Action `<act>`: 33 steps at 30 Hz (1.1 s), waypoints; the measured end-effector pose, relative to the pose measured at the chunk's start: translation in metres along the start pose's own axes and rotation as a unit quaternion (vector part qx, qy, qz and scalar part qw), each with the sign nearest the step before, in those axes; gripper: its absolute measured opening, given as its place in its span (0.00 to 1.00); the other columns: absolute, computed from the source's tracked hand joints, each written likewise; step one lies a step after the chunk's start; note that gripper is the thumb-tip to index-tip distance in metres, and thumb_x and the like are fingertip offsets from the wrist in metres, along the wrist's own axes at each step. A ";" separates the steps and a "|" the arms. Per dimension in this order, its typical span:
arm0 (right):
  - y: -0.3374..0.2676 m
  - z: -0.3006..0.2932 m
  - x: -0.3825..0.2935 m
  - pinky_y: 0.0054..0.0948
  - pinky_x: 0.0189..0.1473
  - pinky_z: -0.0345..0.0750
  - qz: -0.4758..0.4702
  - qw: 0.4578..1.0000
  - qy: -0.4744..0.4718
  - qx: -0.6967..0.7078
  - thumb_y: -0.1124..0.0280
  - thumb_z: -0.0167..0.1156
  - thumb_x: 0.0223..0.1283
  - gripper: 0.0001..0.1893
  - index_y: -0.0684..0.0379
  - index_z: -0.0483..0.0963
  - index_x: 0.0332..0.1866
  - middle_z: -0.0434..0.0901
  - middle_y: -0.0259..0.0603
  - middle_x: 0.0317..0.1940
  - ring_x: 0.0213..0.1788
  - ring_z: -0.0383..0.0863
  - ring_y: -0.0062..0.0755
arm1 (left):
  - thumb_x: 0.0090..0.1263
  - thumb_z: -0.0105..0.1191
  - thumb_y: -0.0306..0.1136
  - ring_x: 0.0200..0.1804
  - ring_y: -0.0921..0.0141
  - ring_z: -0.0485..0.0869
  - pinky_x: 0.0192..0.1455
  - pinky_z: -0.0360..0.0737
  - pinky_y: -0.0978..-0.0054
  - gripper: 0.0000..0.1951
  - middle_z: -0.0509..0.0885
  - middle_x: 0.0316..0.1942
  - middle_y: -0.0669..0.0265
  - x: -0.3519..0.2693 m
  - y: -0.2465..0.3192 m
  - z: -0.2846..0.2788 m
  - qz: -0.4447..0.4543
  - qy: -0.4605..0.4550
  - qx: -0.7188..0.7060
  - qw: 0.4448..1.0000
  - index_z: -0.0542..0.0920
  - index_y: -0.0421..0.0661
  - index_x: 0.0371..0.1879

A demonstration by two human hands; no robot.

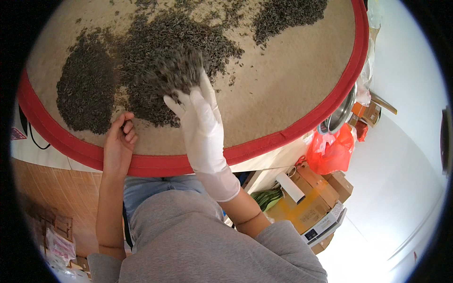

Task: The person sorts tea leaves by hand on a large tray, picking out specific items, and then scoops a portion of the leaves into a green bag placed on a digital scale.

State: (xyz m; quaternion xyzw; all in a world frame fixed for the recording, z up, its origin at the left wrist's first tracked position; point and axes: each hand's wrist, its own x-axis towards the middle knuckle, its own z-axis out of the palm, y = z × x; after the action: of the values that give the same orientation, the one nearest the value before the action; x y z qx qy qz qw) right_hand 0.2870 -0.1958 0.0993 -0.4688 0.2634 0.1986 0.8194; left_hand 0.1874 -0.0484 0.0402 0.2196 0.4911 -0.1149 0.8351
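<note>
My bare left hand (123, 130) rests near the front rim of a round, cloth-lined tray (283, 95). Its fingers are curled, and dark bits that look like dried leaf show between thumb and fingers. My right hand (201, 113), in a white glove, is over the middle heap of dark dried leaves (166, 39), probably tea. A blurred clump of leaves (180, 70) lies over its fingers and hides the fingertips. To the left is a second, finer-looking heap (86, 85). A third heap (286, 17) lies at the far right.
A red fabric rim (262, 145) edges the tray, close to my waist. Beyond its right side are a metal bowl (341, 111), a red plastic bag (332, 150) and stacked cardboard boxes (304, 208). A black cable (33, 136) hangs at the left.
</note>
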 end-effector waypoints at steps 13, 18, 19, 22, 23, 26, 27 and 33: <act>0.020 -0.053 -0.026 0.34 0.60 0.73 0.118 0.984 -0.014 -0.129 0.59 0.48 0.72 0.25 0.63 0.61 0.68 0.70 0.50 0.61 0.58 0.74 0.36 | 0.78 0.42 0.37 0.28 0.82 0.63 0.32 0.63 0.84 0.13 0.65 0.26 0.76 -0.005 0.007 0.008 -0.005 -0.008 0.023 1.000 0.77 0.40 0.44; 0.034 -0.030 -0.028 0.33 0.63 0.70 0.166 0.967 -0.080 -0.177 0.65 0.44 0.72 0.21 0.65 0.66 0.64 0.71 0.46 0.62 0.63 0.72 0.37 | 0.78 0.42 0.37 0.27 0.82 0.63 0.32 0.64 0.84 0.13 0.65 0.25 0.76 -0.003 0.008 0.001 -0.004 -0.010 0.025 1.000 0.77 0.40 0.44; 0.036 -0.027 -0.026 0.33 0.63 0.70 0.154 0.967 -0.087 -0.183 0.65 0.44 0.72 0.21 0.65 0.67 0.64 0.71 0.45 0.62 0.63 0.72 0.36 | 0.78 0.42 0.37 0.27 0.82 0.63 0.32 0.64 0.84 0.13 0.65 0.25 0.76 -0.004 0.009 0.002 -0.003 -0.010 0.024 1.000 0.77 0.40 0.43; 0.041 -0.020 -0.019 0.32 0.63 0.70 0.124 0.968 -0.103 -0.194 0.66 0.44 0.72 0.21 0.65 0.67 0.64 0.71 0.44 0.62 0.63 0.71 0.35 | 0.78 0.42 0.37 0.27 0.82 0.63 0.32 0.64 0.84 0.13 0.65 0.26 0.76 -0.005 0.010 0.001 -0.001 -0.008 0.023 1.000 0.77 0.40 0.43; 0.042 -0.018 -0.016 0.32 0.63 0.69 0.117 0.968 -0.105 -0.194 0.66 0.44 0.72 0.21 0.65 0.67 0.64 0.71 0.44 0.62 0.64 0.71 0.35 | 0.78 0.42 0.37 0.27 0.82 0.64 0.32 0.64 0.84 0.13 0.65 0.26 0.76 -0.005 0.010 -0.001 0.000 -0.009 0.023 1.000 0.77 0.41 0.43; 0.045 -0.008 -0.010 0.29 0.60 0.71 0.085 0.970 -0.098 -0.206 0.68 0.44 0.72 0.18 0.65 0.70 0.61 0.75 0.42 0.58 0.59 0.74 0.31 | 0.78 0.43 0.37 0.27 0.82 0.64 0.32 0.64 0.84 0.12 0.66 0.26 0.76 -0.006 0.009 -0.004 0.002 -0.011 0.016 1.000 0.77 0.41 0.44; 0.045 -0.003 -0.008 0.28 0.58 0.72 0.073 0.970 -0.094 -0.212 0.68 0.44 0.72 0.18 0.65 0.71 0.60 0.77 0.42 0.56 0.57 0.76 0.29 | 0.78 0.43 0.37 0.27 0.82 0.64 0.32 0.64 0.84 0.12 0.66 0.26 0.76 -0.007 0.010 -0.005 0.004 -0.010 0.011 1.000 0.77 0.41 0.44; 0.007 0.012 0.022 0.23 0.47 0.76 -0.225 0.876 -0.035 -0.424 0.76 0.53 0.67 0.09 0.62 0.79 0.45 0.83 0.37 0.36 0.40 0.80 0.25 | 0.78 0.44 0.37 0.28 0.82 0.64 0.32 0.64 0.84 0.13 0.66 0.26 0.76 -0.011 0.012 -0.009 0.011 -0.008 -0.001 1.000 0.77 0.41 0.44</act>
State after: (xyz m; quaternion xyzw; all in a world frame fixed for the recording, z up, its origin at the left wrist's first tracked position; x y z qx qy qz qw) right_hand 0.3032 -0.1807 0.0862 -0.8111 0.0126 0.1174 0.5729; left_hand 0.1801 -0.0334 0.0490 0.2234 0.4820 -0.1074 0.8404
